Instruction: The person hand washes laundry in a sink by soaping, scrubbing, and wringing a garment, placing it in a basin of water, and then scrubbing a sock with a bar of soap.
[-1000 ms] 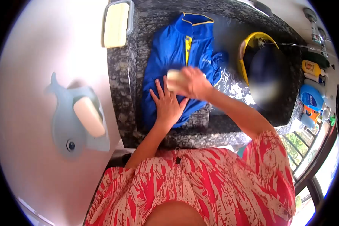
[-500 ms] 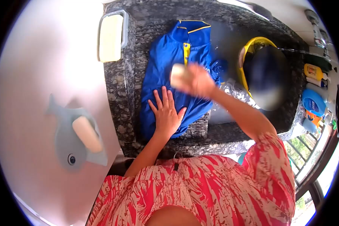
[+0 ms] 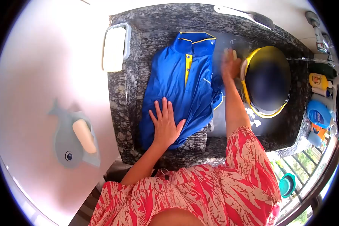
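Note:
A blue polo shirt (image 3: 169, 79) with a yellow button placket and yellow-edged collar lies spread on the dark granite slab. My left hand (image 3: 165, 122) rests flat on its lower part, fingers spread. Beyond the shirt's right side, my right hand (image 3: 229, 66) is over the sink, blurred by motion. A cream-coloured bar (image 3: 234, 55) shows at its fingers, mostly hidden; whether it is soap or a brush I cannot tell. Close to the right of that hand is a yellow-rimmed bucket (image 3: 265, 112) with dark content.
A pale bar in a grey tray (image 3: 127, 41) sits on the left ledge. Another bar (image 3: 84, 135) lies on a whale-shaped dish (image 3: 66, 141). A white-handled brush (image 3: 235, 12) rests on the back edge. Water runs from the tap (image 3: 320, 43); several bottles (image 3: 318, 113) line the right side.
My right hand has moved from above the shirt rightward and away from me, toward the bucket, with the cream-coloured bar. My left hand stays on the shirt. The view has shifted slightly.

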{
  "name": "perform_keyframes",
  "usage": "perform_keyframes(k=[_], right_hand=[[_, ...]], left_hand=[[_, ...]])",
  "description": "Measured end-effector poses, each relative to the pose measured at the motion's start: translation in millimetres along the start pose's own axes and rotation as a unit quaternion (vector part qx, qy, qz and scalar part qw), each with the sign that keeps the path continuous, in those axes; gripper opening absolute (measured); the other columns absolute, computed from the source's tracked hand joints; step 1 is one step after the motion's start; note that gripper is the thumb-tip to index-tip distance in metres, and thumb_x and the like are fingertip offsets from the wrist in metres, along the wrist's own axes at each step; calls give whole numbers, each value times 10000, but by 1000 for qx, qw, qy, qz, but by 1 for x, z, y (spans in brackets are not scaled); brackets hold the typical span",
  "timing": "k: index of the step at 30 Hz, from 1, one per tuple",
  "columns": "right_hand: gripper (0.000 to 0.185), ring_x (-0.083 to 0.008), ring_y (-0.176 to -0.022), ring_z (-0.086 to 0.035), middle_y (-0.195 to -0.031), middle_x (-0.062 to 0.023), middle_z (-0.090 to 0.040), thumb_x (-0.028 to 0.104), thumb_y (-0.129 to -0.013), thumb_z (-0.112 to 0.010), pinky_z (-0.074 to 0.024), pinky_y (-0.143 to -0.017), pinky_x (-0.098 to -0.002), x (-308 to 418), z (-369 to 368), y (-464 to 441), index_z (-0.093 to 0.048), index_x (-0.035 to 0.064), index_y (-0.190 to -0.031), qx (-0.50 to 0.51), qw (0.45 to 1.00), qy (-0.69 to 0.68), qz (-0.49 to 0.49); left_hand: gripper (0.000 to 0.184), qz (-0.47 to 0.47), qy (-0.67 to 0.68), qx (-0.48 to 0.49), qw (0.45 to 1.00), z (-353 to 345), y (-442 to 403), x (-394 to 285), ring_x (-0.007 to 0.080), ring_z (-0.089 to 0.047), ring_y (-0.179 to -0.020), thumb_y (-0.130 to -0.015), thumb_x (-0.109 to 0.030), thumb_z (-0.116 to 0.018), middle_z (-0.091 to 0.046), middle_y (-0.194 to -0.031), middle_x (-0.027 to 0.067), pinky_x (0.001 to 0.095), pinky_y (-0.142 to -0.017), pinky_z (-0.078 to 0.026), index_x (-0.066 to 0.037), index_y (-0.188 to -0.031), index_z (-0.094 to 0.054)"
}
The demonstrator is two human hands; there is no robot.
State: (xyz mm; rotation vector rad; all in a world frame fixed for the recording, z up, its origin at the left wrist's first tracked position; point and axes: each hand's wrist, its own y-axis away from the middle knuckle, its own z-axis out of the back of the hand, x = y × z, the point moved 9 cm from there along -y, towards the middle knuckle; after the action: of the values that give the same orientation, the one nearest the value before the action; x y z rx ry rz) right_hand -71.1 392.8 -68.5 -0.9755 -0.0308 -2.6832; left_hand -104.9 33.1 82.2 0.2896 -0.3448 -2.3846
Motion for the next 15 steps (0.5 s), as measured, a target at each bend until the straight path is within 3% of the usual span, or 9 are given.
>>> perform_keyframes(k=[1,2,3,4,5,7,10,12,15], right_hand=[[532,-345,-1008,-603,-1169,-188,-609,370,-831,-702,-456,-899,-388,-7,-11,7,-557,227,-1322,54,993,59,-83],[511,-345,-984,-607,-1143,-165,-631,376,-841,-688,-458,-892,-389,19,-12,14,-567,208,-1308,100,988,-117,-25],[494,-344,-960,-612,-1117,-142,-652,382,-850,-675,-460,-886,-389,46,-6,23,-577,188,-1294,138,947,-287,32],[497,-339,-879,-637,-990,-173,-636,439,-826,-663,-522,-737,-406,75,8,42,-595,162,-1233,88,974,-63,197],[541,-331,-843,-637,-972,-171,-635,454,-777,-699,-524,-730,-404,125,44,75,-603,168,-1225,130,941,-87,300],[586,-289,-975,-613,-1063,-137,-621,475,-722,-733,-498,-855,-431,170,72,144,-612,181,-1214,203,887,-80,408],[516,-298,-1128,-538,-1217,-139,-540,522,-839,-591,-456,-914,-458,172,41,164,-544,319,-1311,227,814,-106,524],[433,-324,-1132,-532,-1226,-163,-531,536,-895,-499,-460,-909,-439,172,3,93,-502,428,-1314,273,891,148,332],[391,-360,-1058,-578,-1145,-193,-580,530,-901,-497,-482,-874,-443,173,-16,31,-516,418,-1275,183,946,110,243]], left_hand=[[836,2,-2,-3,1000,0,0,1,478,-90,-1416,-878,-438,-593,-132,-1545,232,705,-1055,-129,87,-1432,-252],[834,3,-3,-3,1000,0,1,1,478,-91,-1416,-879,-437,-592,-134,-1544,232,704,-1056,-130,84,-1432,-251],[832,0,-3,-3,1000,1,0,-1,477,-91,-1417,-879,-436,-591,-137,-1543,233,703,-1056,-131,82,-1433,-250],[828,2,-2,-2,1000,2,-2,-1,475,-91,-1417,-881,-436,-587,-139,-1542,233,701,-1058,-130,80,-1433,-249],[825,4,0,4,1000,3,-2,-2,474,-91,-1417,-883,-437,-584,-141,-1542,233,699,-1060,-129,78,-1433,-249],[822,7,0,13,1000,3,-1,-3,472,-90,-1418,-886,-437,-580,-140,-1542,233,694,-1064,-122,76,-1435,-246],[824,3,-9,11,1000,-1,-2,0,470,-85,-1420,-888,-435,-578,-134,-1545,231,689,-1070,-108,75,-1439,-238],[825,-7,-6,-5,1000,-2,-1,-1,470,-82,-1421,-889,-434,-576,-129,-1548,229,688,-1071,-101,75,-1441,-235],[804,-9,-3,-17,1000,-5,1,1,463,-80,-1424,-897,-437,-563,-129,-1553,217,681,-1076,-109,59,-1447,-251]])
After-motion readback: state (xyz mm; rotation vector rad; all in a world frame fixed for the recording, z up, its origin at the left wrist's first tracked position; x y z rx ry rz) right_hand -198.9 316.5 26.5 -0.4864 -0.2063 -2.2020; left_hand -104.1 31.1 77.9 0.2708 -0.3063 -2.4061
